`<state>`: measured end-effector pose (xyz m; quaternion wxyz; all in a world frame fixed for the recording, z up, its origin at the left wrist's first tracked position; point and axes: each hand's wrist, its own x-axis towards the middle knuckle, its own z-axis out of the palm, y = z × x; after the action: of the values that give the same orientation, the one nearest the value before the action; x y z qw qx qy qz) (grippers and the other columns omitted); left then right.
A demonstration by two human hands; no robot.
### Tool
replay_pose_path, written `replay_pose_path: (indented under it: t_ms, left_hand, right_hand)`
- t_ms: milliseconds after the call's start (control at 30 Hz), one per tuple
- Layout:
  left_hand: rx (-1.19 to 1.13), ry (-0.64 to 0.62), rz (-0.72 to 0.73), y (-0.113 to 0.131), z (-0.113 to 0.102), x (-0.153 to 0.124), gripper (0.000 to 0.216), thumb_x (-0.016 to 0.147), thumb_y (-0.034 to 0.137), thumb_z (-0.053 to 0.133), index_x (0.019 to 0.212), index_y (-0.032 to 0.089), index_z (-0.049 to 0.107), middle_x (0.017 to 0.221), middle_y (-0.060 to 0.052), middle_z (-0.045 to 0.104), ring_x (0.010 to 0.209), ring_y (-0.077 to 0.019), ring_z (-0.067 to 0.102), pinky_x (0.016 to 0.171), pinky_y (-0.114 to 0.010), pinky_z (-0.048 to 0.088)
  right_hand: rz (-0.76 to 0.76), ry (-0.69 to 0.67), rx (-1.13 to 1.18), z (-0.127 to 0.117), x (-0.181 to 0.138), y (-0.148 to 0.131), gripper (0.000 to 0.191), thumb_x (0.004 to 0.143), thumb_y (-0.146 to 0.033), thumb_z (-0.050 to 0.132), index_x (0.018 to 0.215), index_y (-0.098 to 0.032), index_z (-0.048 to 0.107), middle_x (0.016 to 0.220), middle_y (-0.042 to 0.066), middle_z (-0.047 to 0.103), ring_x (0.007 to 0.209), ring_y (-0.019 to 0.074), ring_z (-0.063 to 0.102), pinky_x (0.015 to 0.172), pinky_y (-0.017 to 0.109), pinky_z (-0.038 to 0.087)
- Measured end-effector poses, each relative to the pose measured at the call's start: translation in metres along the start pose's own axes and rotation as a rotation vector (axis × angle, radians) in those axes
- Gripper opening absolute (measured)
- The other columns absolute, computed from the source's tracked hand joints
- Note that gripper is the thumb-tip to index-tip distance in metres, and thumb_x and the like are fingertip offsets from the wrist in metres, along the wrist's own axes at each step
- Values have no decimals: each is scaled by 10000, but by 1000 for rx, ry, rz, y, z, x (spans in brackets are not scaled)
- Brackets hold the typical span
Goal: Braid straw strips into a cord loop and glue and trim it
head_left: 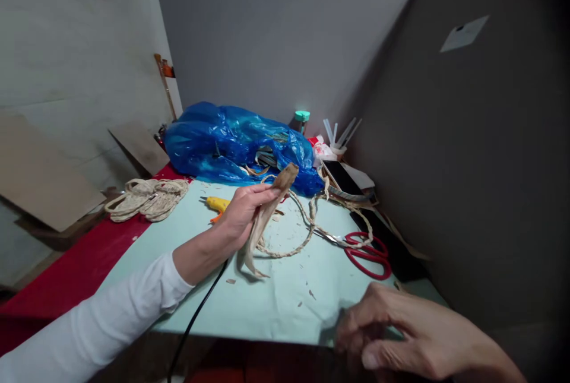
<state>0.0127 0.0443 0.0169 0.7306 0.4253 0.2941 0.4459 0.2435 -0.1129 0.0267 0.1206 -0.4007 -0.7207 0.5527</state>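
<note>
My left hand (244, 215) is closed around a dry, tan leaf strip (262, 220), pinching it near its darker upper end. The strip's split lower tip hangs down towards the pale green table cover. Low on the right, my right hand (401, 329) hovers by the table's front edge. Its fingers are bent and slightly blurred, the thumb stands apart from them, and nothing shows in its grip. Behind the strip, a braided cord (307, 240) curls in loops over the cover. Red-handled scissors (369, 255) lie to the right, partly under the cord.
A yellow glue gun (217, 203) lies behind my left hand; a black cable (200, 309) runs off the front edge. Braided bundles (149, 199) rest at the left. At the back are a blue plastic bag (231, 139), a phone (342, 177) and a cup of glue sticks (338, 150).
</note>
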Motion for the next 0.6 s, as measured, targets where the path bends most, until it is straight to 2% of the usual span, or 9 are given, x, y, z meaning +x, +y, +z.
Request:
replay_pose_path:
  t_ms: [100,200,267,300,367,467,600]
  left_hand:
    - [18,-13,32,2,4,-1,196,682,235,795,827,107,763,778,-48,719,692,-133,625,628,-225,482]
    - [53,-51,78,4,14,-2,227,687,252,813,865,122,760,810,-36,714,719,-130,624,674,-231,485]
    - [79,-66,116,4,21,-1,253,681,252,825,887,127,749,865,-40,720,773,-140,637,711,-233,491]
    - [90,-64,130,4,23,0,278,674,255,831,903,127,740,884,-46,723,787,-148,644,717,-239,494]
    - [109,-51,139,3,26,4,352,658,269,838,953,123,713,886,-63,729,764,-169,657,699,-270,508]
    - [121,-12,138,1,24,14,420,648,285,823,1001,113,675,846,-76,731,710,-174,662,693,-302,523]
    - [161,51,145,-4,16,25,411,598,238,818,953,108,655,745,-40,705,643,-131,627,661,-256,501]
  right_hand:
    - [45,137,256,-8,12,-3,350,903,-416,626,1121,-149,689,1025,129,717,681,163,708,517,204,523]
    - [-140,481,300,-24,47,-15,329,892,-425,645,1111,-181,670,1039,110,709,796,185,700,542,218,541]
    - [-262,634,320,-33,77,-24,350,850,-410,696,1132,-208,649,1098,94,698,944,204,672,632,241,558]
    - [-279,671,308,-38,92,-27,331,827,-405,719,1081,-201,665,1069,81,695,930,197,660,631,241,548]
    - [-312,749,323,-45,115,-28,346,751,-436,775,958,-182,661,925,45,690,779,163,638,587,239,516]
    - [-327,801,359,-52,136,-19,390,686,-464,814,863,-172,626,739,-1,646,660,141,598,584,253,493]
    - [-321,848,425,-55,144,0,391,688,-463,808,862,-164,625,759,16,672,688,156,623,643,273,489]
